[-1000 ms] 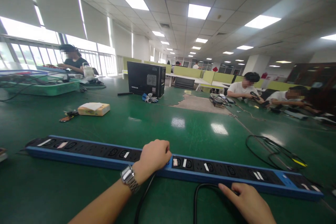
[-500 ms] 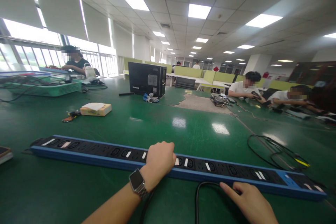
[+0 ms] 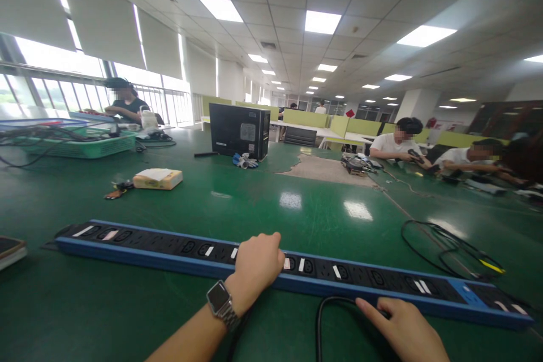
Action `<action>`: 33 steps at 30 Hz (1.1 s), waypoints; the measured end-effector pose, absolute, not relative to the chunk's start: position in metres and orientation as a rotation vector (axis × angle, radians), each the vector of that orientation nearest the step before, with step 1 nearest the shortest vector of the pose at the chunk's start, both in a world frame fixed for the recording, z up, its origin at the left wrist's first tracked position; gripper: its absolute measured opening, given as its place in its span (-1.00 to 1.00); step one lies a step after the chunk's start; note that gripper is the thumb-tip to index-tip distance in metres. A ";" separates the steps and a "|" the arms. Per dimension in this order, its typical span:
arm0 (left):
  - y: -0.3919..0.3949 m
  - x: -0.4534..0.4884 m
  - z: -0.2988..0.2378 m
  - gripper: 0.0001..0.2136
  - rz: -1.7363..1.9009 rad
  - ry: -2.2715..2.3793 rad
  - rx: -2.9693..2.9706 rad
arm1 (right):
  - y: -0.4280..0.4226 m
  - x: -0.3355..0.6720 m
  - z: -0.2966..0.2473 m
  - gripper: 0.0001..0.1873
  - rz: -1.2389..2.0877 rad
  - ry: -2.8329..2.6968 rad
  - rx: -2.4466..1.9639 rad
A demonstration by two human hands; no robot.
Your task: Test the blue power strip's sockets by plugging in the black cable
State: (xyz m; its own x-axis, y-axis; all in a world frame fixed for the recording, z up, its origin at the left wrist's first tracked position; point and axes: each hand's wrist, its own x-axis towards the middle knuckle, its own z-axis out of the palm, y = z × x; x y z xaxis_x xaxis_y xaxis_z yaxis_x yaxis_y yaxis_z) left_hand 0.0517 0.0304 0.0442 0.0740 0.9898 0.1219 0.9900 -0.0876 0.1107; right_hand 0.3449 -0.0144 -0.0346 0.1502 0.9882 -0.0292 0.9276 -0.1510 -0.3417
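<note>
A long blue power strip with a black socket face and several white stickers lies across the green table before me. My left hand, with a watch on its wrist, is closed over the strip's middle. Its fingertips are hidden, so what it grips there does not show. Below that wrist a stretch of black cable emerges. My right hand is closed around a black power cable at the strip's near edge, right of centre. The cable bends from the fingers and runs down out of view; its end is hidden by the hand.
A coiled black cable with a yellow tag lies at the right. Farther back are a tissue pack, a black computer case, gloves and a green basket. A phone lies left. Several people sit around.
The whole view has shifted slightly, with things appearing a little lower and to the right. Both hands keep the same places on the strip and the cable.
</note>
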 end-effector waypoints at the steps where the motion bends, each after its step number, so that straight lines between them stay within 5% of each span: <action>1: 0.030 0.052 0.044 -0.79 -0.256 -2.124 -2.305 | -0.015 0.344 -0.034 -0.40 0.367 -1.868 -2.189; 33: 0.035 0.045 0.041 -0.80 -0.265 -2.084 -2.410 | -0.017 0.339 -0.033 -0.38 0.350 -1.879 -2.205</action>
